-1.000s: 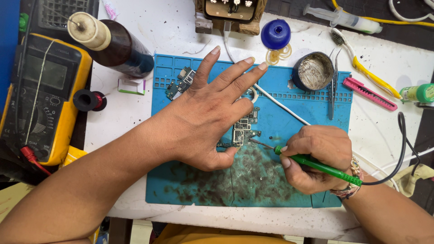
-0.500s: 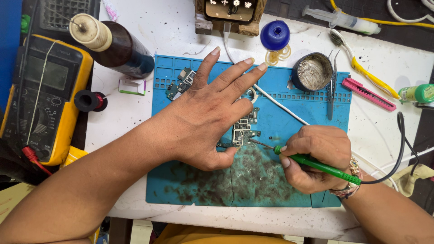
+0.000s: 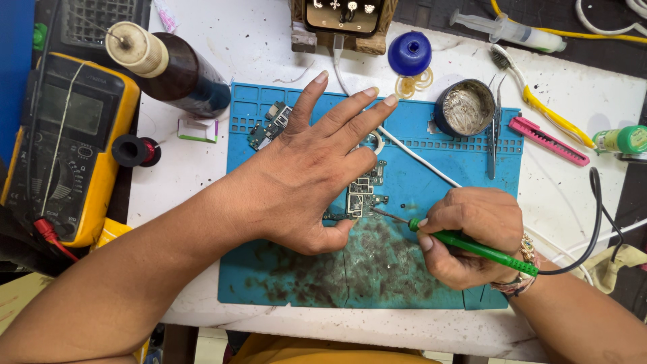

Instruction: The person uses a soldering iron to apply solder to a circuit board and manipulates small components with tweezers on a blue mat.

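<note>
- Left hand [image 3: 306, 178], fingers spread flat, pins the board [image 3: 364, 195] on the mat [image 3: 458, 162].
- Right hand [image 3: 472, 236] grips the iron [image 3: 472, 244], tip at the board's edge.
- Soldering looks mid-way; mat already stained.

There was one view only, from a camera on the person's head, so no second view shared any part of the scene. It looked almost straight down onto the white table [image 3: 593, 114], close in. The blue mat [image 3: 431, 290] filled the middle, and both forearms came up from the bottom edge. The left hand [image 3: 310, 175] lay near the centre and the right hand [image 3: 472, 236] lower right. The yellow meter [image 3: 74, 148] stood at the left edge.
</note>
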